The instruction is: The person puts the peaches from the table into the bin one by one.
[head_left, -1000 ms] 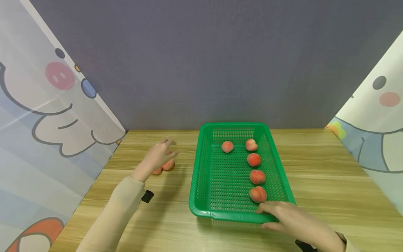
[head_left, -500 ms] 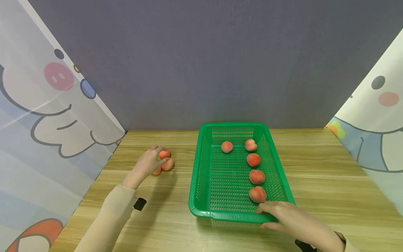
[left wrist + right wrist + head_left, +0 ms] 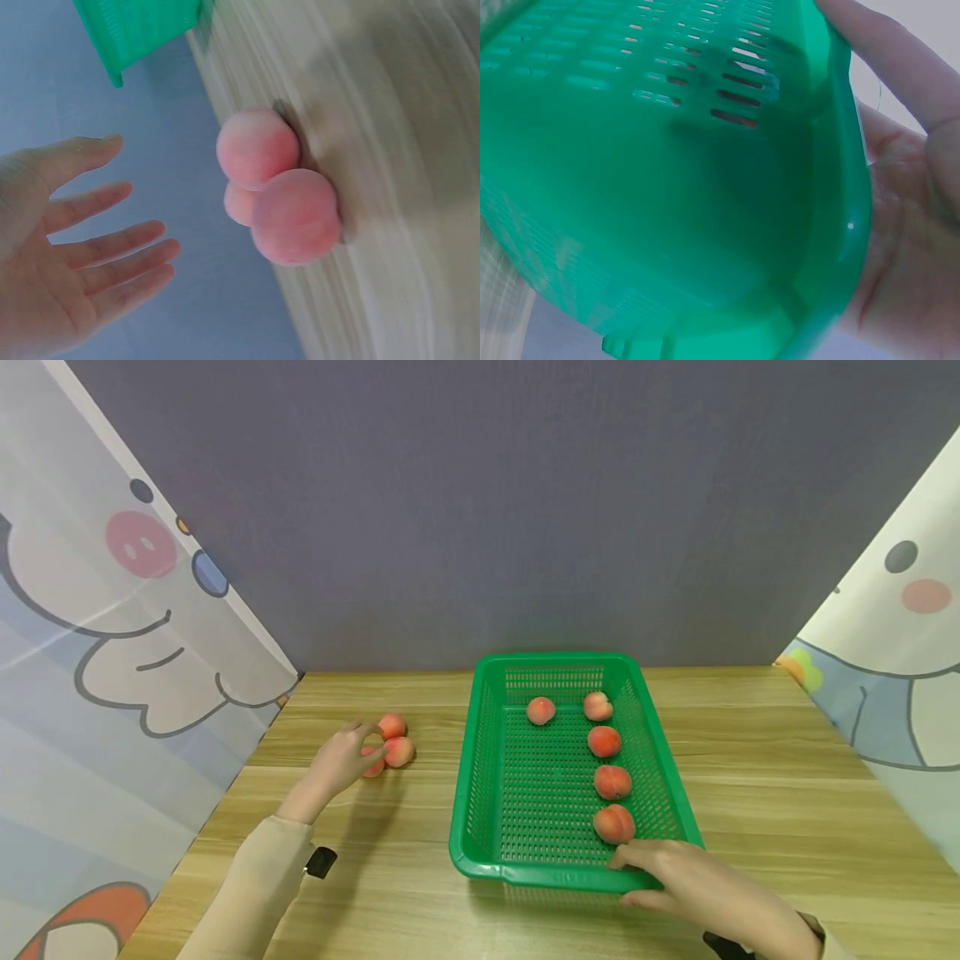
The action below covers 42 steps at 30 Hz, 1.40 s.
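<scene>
Three peaches lie close together on the wooden table at the left: a far peach (image 3: 392, 725), a near right one, the peach (image 3: 399, 751), and a near left peach (image 3: 372, 762) partly behind my fingers. My left hand (image 3: 339, 762) hovers beside them, holding nothing. In the left wrist view its fingers (image 3: 124, 244) are spread and apart from the front peach (image 3: 296, 217). My right hand (image 3: 690, 885) grips the near right corner of a green plastic basket (image 3: 555, 877), fingers over the rim and thumb outside. In the right wrist view the basket wall (image 3: 705, 187) hides the fingertips.
Inside the basket, several peaches line the right side, the nearest peach (image 3: 614, 823) close to my right fingers. One peach (image 3: 541, 711) sits alone at the far left. A grey wall (image 3: 480, 510) stands behind the table (image 3: 750, 760); cartoon-printed curtains (image 3: 135, 635) flank it.
My left hand has drawn back toward the lower left, from over the peaches to beside them, uncovering the far one. The right hand and the basket have not moved.
</scene>
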Motion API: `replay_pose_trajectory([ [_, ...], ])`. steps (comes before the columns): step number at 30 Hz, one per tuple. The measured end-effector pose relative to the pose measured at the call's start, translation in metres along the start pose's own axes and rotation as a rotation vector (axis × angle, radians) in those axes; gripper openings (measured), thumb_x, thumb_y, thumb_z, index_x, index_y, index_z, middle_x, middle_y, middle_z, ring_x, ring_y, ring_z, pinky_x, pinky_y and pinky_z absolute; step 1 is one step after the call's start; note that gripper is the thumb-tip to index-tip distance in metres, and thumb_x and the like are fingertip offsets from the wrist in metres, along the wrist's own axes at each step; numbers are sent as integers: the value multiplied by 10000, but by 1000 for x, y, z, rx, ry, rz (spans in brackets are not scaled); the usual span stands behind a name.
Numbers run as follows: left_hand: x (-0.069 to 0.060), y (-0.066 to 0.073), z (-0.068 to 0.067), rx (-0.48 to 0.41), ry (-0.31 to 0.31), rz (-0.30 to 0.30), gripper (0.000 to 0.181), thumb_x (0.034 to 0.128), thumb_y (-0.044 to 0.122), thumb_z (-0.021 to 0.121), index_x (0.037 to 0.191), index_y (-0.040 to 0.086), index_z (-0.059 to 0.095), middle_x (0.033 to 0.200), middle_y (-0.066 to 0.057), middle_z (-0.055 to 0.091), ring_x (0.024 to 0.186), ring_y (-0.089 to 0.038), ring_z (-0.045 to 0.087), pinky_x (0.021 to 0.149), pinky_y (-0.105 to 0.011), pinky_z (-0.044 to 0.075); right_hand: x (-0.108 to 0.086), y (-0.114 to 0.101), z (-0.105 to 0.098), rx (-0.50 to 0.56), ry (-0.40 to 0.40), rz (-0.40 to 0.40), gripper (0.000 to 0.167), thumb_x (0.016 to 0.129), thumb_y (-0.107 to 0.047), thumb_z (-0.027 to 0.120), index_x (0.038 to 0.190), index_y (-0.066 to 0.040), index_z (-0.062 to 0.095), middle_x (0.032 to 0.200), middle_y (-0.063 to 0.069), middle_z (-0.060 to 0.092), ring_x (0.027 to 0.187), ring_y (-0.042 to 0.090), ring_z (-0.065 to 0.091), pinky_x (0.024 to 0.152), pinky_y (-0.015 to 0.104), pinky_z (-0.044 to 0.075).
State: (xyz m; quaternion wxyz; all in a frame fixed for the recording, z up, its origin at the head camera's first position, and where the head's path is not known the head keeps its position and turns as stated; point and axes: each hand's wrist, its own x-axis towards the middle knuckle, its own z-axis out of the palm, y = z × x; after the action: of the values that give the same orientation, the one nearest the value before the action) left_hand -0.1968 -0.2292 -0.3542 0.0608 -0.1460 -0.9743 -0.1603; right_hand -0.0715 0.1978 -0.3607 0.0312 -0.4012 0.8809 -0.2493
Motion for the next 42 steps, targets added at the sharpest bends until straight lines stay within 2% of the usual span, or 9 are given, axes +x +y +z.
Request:
replay_pose_trajectory([
  [3,-1,-3,2,-9,-15,-17,387,814,173,621,1123,-48,551,1104,-284,511,921,-406,549,739,-502,446,0,0,0,-4,4,0,211,772,-274,661,953,-185,600,942,-72,622,811,47,578,611,230,483],
  [10,-3,-12,10,-1,-18,-24,334,789,160,637,1065,-21,582,970,-205,548,837,-371,561,695,-480,454,0,0,1,-14,10,-4,212,769,-266,666,953,-188,597,944,-71,623,814,52,579,612,232,484],
  [19,-1,-25,21,-17,-18,-18,247,763,157,667,955,11,614,890,-195,557,741,-324,560,626,-438,460,0,0,1,-13,18,-12,212,764,-251,672,950,-182,598,938,-75,620,806,43,575,604,225,480],
  [27,1,-33,30,-26,-69,-79,398,754,186,656,1083,-18,562,972,-227,529,813,-397,559,670,-485,459,-1,0,2,-20,28,-36,227,761,-241,675,961,-161,602,938,-89,605,798,23,560,602,217,471],
  [37,6,-43,40,-32,-61,-15,347,728,127,656,1022,-44,584,911,-211,559,808,-358,545,680,-454,449,-1,0,1,-8,24,-28,229,766,-245,671,967,-159,603,943,-86,607,805,31,565,608,218,474],
  [42,6,-45,43,-57,-70,-20,350,730,111,667,1028,-49,576,933,-206,562,847,-363,531,713,-464,439,0,0,1,12,4,-11,223,774,-253,662,970,-163,604,953,-68,616,820,50,576,618,226,481],
])
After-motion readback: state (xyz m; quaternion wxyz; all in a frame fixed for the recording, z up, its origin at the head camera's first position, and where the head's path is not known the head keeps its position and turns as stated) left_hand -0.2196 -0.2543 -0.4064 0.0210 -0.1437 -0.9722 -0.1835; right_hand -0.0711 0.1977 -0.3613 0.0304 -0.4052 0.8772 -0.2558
